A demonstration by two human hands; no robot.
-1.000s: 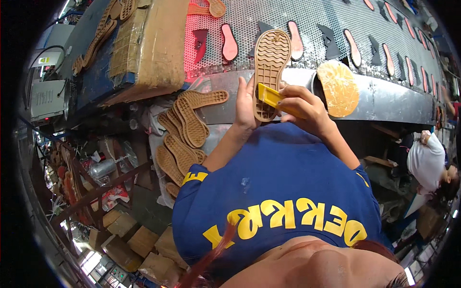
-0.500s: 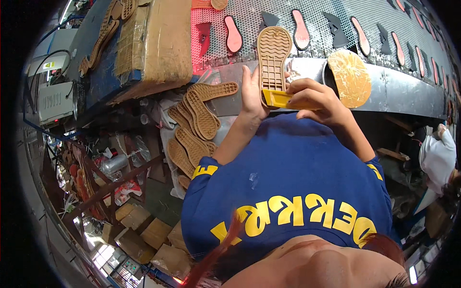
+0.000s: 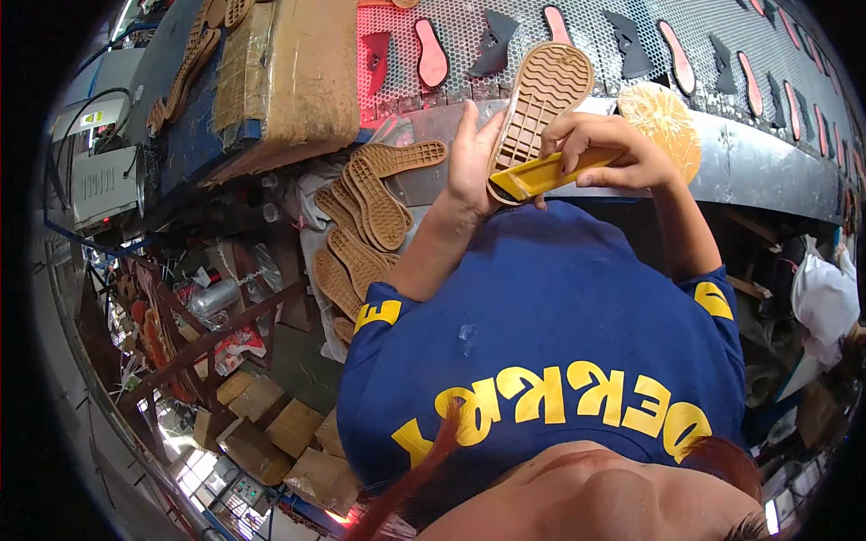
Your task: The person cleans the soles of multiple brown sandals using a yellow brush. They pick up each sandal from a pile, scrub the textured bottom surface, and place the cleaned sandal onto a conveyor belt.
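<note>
A tan shoe sole with a wavy and gridded tread tilts to the right in front of my body. My left hand holds it near its lower end, thumb raised along the left side and the other fingers mostly hidden behind it. My right hand is closed on a flat yellow tool, whose exact kind I cannot tell. The tool slants across the sole's lower end, its left tip by the sole's edge. Several more tan soles lie overlapping beside my left forearm.
A mesh conveyor carries pink insoles and black cut pieces beyond a metal ledge. On the ledge sits a round tape-covered pad. A taped cardboard box stands at the left; cartons lie lower left.
The sole has tilted to the right and its top has moved right. The yellow tool has come further into view, turned to slope up to the right, with my right hand raised along it.
</note>
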